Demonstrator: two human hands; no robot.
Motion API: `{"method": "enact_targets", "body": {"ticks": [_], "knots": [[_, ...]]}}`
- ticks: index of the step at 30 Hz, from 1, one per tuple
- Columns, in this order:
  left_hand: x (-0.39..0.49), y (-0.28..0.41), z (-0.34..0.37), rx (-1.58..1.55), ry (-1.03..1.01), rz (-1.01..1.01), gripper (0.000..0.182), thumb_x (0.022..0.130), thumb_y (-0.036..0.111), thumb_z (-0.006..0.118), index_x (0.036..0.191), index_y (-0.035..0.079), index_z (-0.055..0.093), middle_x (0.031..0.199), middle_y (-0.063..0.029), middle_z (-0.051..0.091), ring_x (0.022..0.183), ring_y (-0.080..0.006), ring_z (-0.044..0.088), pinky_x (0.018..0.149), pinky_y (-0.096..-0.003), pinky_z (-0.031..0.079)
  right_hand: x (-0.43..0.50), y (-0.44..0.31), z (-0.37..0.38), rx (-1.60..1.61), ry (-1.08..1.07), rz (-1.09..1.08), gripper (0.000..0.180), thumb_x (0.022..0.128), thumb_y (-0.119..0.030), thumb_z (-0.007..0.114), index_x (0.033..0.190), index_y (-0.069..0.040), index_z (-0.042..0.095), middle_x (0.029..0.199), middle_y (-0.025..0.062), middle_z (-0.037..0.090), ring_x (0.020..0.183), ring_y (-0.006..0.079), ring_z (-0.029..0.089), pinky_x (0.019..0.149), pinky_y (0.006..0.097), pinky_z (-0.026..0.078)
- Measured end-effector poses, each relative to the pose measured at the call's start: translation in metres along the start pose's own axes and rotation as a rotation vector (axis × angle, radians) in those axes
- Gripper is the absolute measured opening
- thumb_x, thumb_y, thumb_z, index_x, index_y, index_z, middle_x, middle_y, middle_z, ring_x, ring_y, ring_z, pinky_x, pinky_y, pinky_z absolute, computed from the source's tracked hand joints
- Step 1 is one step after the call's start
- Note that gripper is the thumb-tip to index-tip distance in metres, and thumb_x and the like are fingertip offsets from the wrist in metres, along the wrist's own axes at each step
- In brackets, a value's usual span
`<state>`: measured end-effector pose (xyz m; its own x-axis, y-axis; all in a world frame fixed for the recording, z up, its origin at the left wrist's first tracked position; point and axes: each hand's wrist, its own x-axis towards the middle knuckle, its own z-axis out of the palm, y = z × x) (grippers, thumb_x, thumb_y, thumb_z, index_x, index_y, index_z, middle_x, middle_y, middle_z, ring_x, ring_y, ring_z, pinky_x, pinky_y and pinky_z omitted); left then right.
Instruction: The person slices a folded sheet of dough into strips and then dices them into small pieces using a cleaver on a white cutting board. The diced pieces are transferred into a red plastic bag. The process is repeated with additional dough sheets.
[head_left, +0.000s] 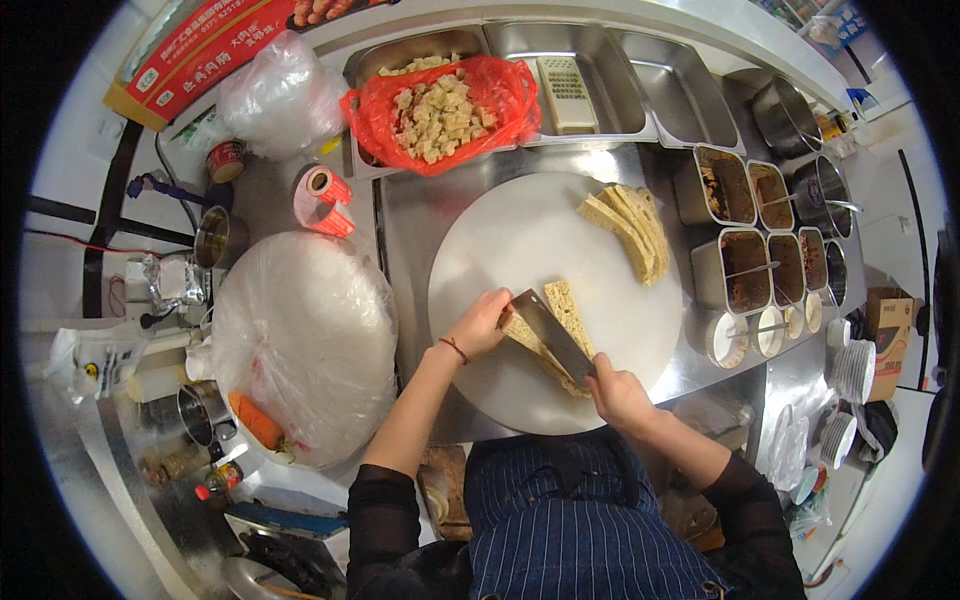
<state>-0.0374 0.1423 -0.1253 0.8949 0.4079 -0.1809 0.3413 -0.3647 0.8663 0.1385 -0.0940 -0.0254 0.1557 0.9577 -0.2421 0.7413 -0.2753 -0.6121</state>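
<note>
On the round white cutting board (487, 225) my right hand (621, 395) grips the handle end of a cleaver (551, 335). Its blade lies between a strip of porous, bread-like food (568, 315) on the far side and another strip (532, 345) on the near side. My left hand (480, 322) has its fingertips at the blade's far left end and the upper end of the nearer strip; how firmly they hold is hard to see. Several curved slices of the same food (634, 232) lie overlapped at the board's upper right.
A red plastic bag (517, 97) of cubed food rests on a steel tray beyond the board. A grater (566, 94) lies in another tray. Seasoning containers (724, 184) stand right. At left are a large plastic-wrapped bundle (307, 322), a carrot (256, 421) and a label roll (321, 184).
</note>
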Motion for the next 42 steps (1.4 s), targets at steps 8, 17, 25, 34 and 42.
{"method": "enact_targets", "body": {"ticks": [8, 17, 25, 34, 42], "knots": [[-0.018, 0.012, 0.01, -0.012, 0.278, 0.154, 0.055, 0.074, -0.004, 0.07, 0.126, 0.003, 0.053, 0.116, -0.0152, 0.056, 0.105, -0.0307, 0.058, 0.092, -0.0365, 0.05, 0.003, -0.003, -0.004, -0.054, 0.045, -0.008, 0.02, 0.093, -0.011, 0.056, 0.1, 0.0, 0.041, 0.056, 0.0226, 0.057, 0.053, 0.0452, 0.059, 0.049, 0.0536, 0.047], [-0.032, 0.02, 0.025, 0.127, 0.531, 0.224, 0.041, 0.075, 0.006, 0.074, 0.114, 0.002, 0.059, 0.117, -0.0168, 0.055, 0.104, -0.0346, 0.055, 0.09, -0.0405, 0.048, 0.006, -0.013, -0.013, -0.151, 0.027, -0.097, 0.018, 0.094, -0.011, 0.054, 0.098, 0.001, 0.041, 0.055, 0.0187, 0.058, 0.05, 0.0406, 0.06, 0.046, 0.0501, 0.048], [-0.024, 0.024, 0.042, 0.143, 0.571, 0.34, 0.032, 0.076, 0.003, 0.071, 0.106, 0.005, 0.063, 0.114, -0.0152, 0.056, 0.102, -0.0339, 0.056, 0.086, -0.0408, 0.049, 0.003, -0.007, -0.012, -0.2, -0.012, -0.072, 0.023, 0.087, -0.004, 0.052, 0.104, 0.006, 0.041, 0.056, 0.0194, 0.059, 0.05, 0.0406, 0.06, 0.046, 0.0501, 0.049], [-0.013, 0.019, 0.049, 0.142, 0.553, 0.341, 0.035, 0.068, 0.002, 0.072, 0.101, 0.005, 0.061, 0.11, -0.0133, 0.058, 0.098, -0.0351, 0.056, 0.085, -0.0422, 0.049, 0.012, -0.004, -0.018, -0.146, -0.13, -0.021, 0.03, 0.087, -0.003, 0.052, 0.11, 0.011, 0.039, 0.059, 0.0233, 0.06, 0.056, 0.0445, 0.062, 0.052, 0.0523, 0.05], [-0.012, 0.01, 0.053, 0.132, 0.612, 0.365, 0.038, 0.065, 0.003, 0.073, 0.101, 0.005, 0.06, 0.108, -0.0138, 0.058, 0.096, -0.0355, 0.057, 0.084, -0.0427, 0.051, 0.026, -0.003, -0.02, -0.015, -0.19, 0.011, 0.029, 0.092, -0.01, 0.055, 0.108, 0.008, 0.039, 0.067, 0.028, 0.061, 0.064, 0.0496, 0.06, 0.06, 0.057, 0.047]]}}
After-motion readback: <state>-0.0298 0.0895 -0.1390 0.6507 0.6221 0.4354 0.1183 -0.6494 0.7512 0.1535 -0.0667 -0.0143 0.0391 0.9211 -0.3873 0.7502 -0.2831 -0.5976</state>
